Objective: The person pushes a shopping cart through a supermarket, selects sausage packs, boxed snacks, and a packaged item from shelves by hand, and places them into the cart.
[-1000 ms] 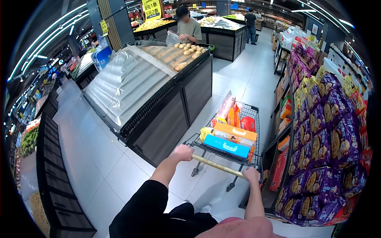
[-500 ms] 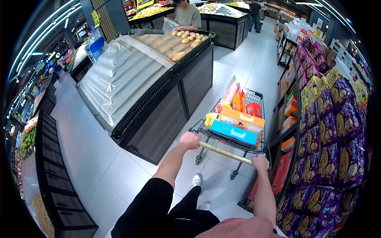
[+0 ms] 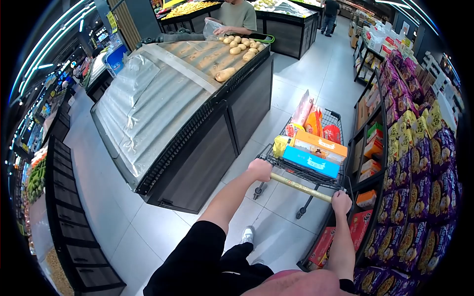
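Observation:
Both hands are wrapped round the pale handle (image 3: 301, 187) of a black wire shopping cart (image 3: 334, 117). My left hand (image 3: 260, 170) grips its left end, and my right hand (image 3: 341, 202) its right end near the shelf. Inside the cart, a blue box (image 3: 311, 163) lies nearest the handle, with an orange and white box (image 3: 321, 146) just behind it. Further in are an orange bag (image 3: 313, 121), a red packet (image 3: 332, 133) and a tall pinkish pack (image 3: 302, 109). A yellow packet (image 3: 281, 146) sits at the left side.
Left of the cart stands a large produce stand (image 3: 197, 163) with potatoes (image 3: 237, 44) on top. A person (image 3: 236, 18) behind it holds a plastic bag. Shelves with stacked purple snack bags (image 3: 419, 197) line the right side. Another person (image 3: 330, 17) stands far down the tiled aisle (image 3: 316, 74).
The cart and both hands appear further right in view. The potato stand looks slightly larger and closer. Both hands keep their hold on the handle.

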### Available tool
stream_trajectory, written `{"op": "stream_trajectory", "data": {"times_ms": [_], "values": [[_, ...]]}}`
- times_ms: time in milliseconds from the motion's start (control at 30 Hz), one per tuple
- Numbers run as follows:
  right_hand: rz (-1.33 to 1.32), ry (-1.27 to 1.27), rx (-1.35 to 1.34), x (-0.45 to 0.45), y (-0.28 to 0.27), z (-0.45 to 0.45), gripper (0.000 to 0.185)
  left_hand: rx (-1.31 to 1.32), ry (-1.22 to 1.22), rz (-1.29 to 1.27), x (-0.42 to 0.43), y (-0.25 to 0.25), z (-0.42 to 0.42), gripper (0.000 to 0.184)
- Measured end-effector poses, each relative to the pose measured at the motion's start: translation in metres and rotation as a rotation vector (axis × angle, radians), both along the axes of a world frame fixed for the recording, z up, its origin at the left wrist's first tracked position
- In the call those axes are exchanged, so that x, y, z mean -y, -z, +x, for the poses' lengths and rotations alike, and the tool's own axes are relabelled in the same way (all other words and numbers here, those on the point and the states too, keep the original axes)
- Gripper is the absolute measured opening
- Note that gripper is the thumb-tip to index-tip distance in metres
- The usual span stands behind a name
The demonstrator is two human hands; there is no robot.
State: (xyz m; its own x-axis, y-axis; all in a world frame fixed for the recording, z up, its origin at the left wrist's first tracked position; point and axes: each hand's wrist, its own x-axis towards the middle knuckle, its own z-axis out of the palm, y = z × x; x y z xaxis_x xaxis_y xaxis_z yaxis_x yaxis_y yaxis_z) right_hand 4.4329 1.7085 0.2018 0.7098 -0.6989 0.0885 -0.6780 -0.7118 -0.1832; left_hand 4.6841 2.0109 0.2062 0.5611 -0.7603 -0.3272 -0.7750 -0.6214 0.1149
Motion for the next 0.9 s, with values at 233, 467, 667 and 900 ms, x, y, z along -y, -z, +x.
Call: {"op": "stream_trajectory", "data": {"times_ms": [233,467,667,900], "values": [[-0.198,-0.008,0.175,0.044,0.016,0.055,0.025,-0.067,-0.008,0.009,0.046,-0.006,0.061,0.030],[-0.249,-0.001,0.235,0.101,0.024,0.110,0.025,-0.073,0.018,0.070,0.102,-0.005,0.119,0.036],[-0.264,-0.049,0.263,0.157,0.019,0.152,0.023,-0.075,0.001,0.117,0.156,-0.018,0.154,0.035],[-0.249,-0.094,0.302,0.248,0.012,0.204,0.021,-0.021,-0.060,0.213,0.247,-0.027,0.194,0.030]]}}
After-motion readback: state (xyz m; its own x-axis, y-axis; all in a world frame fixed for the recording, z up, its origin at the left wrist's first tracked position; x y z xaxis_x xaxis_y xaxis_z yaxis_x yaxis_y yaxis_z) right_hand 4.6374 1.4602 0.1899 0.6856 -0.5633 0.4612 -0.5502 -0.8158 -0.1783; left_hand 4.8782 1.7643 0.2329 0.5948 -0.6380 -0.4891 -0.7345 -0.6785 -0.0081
